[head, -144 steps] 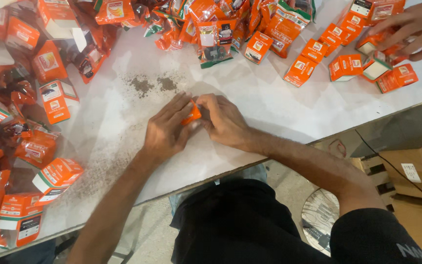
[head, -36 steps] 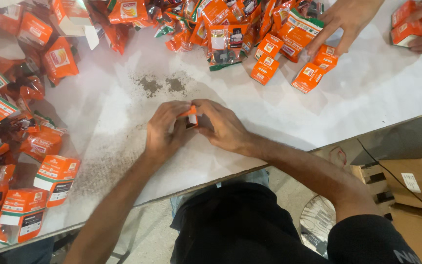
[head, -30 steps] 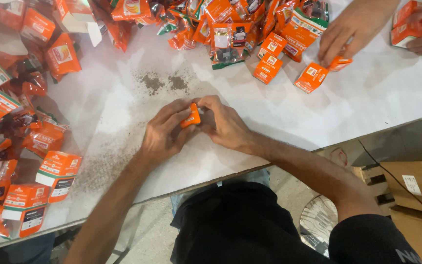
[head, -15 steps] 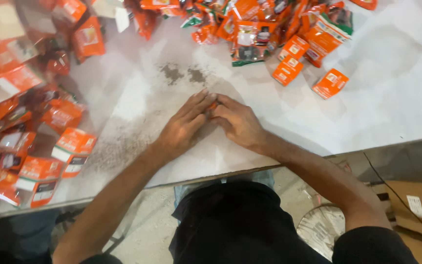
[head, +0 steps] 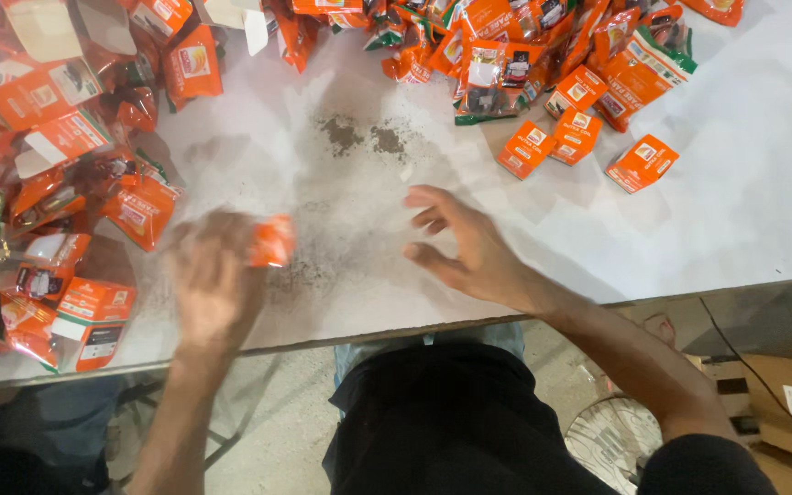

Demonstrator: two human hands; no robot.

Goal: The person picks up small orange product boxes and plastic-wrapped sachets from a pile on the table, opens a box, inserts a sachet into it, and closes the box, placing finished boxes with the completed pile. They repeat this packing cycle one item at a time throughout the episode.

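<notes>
My left hand (head: 208,280) is blurred with motion over the left part of the white table (head: 744,211) and grips a small orange packet (head: 274,241) at its fingertips. My right hand (head: 465,247) hovers over the middle of the table with fingers spread and nothing in it. A heap of orange pouches and boxes (head: 43,183) lies just left of my left hand. Small orange boxes (head: 577,137) lie apart beyond my right hand.
More orange and green pouches (head: 506,50) crowd the table's far edge. Dark powder stains (head: 359,137) mark the table ahead of my hands. Below the near edge, cardboard (head: 781,403) and a round fan grille (head: 616,445) lie on the floor at right.
My hands, joined on one small packet at the table's middle, have parted. The left hand has swung left with the packet; the right has opened. The other person's hands at far right are gone.
</notes>
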